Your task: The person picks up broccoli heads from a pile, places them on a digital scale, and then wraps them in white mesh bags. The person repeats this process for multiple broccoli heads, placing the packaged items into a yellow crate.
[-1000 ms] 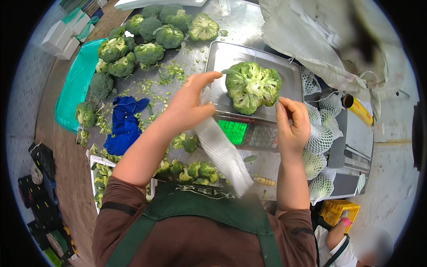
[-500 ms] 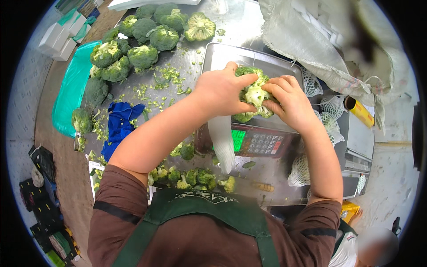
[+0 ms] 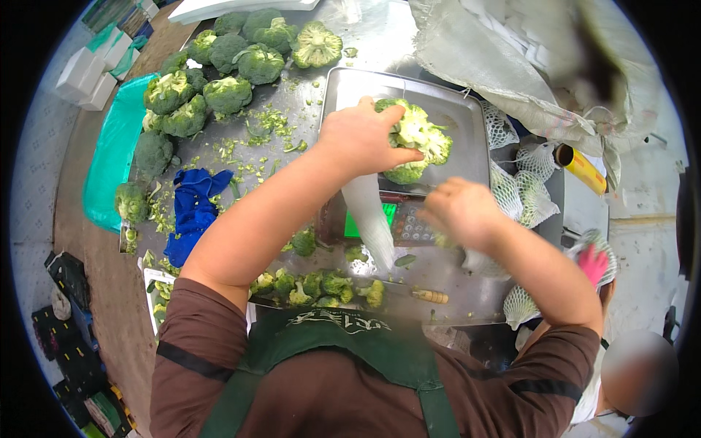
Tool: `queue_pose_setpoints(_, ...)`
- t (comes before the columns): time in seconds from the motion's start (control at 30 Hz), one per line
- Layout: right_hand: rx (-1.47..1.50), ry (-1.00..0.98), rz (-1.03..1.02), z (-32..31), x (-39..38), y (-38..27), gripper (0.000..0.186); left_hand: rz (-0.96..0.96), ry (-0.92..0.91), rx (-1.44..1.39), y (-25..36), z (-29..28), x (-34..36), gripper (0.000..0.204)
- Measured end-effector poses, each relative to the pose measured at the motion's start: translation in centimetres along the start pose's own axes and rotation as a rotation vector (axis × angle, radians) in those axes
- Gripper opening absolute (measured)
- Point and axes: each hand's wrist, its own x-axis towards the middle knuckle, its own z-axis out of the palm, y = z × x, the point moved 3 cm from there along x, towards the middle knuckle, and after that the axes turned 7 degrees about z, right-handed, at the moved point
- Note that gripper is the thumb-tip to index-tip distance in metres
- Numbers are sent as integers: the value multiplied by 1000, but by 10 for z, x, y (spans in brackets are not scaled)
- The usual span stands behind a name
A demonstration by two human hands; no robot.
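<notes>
My left hand (image 3: pixel 365 139) grips a trimmed broccoli head (image 3: pixel 420 137) above the scale's metal pan (image 3: pixel 467 139), its cut pale-green side showing. Apart from it, my right hand (image 3: pixel 464 212) is a blur over the scale's keypad (image 3: pixel 413 223). A small greenish patch shows under its fingers, too smeared to name. From below my left wrist a white foam net sleeve (image 3: pixel 371 226) droops past the lit green display (image 3: pixel 358 222).
Whole broccoli heads (image 3: pixel 226 95) crowd the far left, near a blue cloth (image 3: pixel 193 212). Cut florets (image 3: pixel 321 286) and a wooden-handled tool (image 3: pixel 429 296) lie along the near edge. Netted heads (image 3: pixel 537 197) sit right of the scale. A co-worker's pink-gloved hand (image 3: pixel 593 264) holds a netted bundle.
My right hand has left the broccoli and moved down toward me. My left hand keeps hold of the head. The co-worker's pink glove has come into view at the right.
</notes>
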Motion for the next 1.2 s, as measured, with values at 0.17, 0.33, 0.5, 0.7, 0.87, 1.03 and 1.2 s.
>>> queue_pose_setpoints(0.17,412,247,-20,-10,-1,-37,18,116,158,-229,-23,-17,-20,81)
queue_pose_setpoints(0.33,959,492,247,-27,6,-32,35,247,103,-1458,-25,-38,-68,84)
queue_pose_setpoints(0.5,1652,371,204,32,33,-104,42,166,212,-1720,-5,-7,-106,75)
queue_pose_setpoints(0.7,2049,394,389,68,7,-110,21,-306,-251,-1640,-22,43,-180,57)
queue_pose_setpoints(0.87,2247,-124,332,67,-20,-132,54,-264,-27,-2239,-26,38,-189,29)
queue_pose_setpoints(1.03,1982,-65,492,88,-41,-110,32,-695,-619,-2058,5,74,-202,44)
queue_pose_setpoints(1.2,2133,-366,501,66,-67,-102,39,-213,-665,-2118,1,39,-199,59)
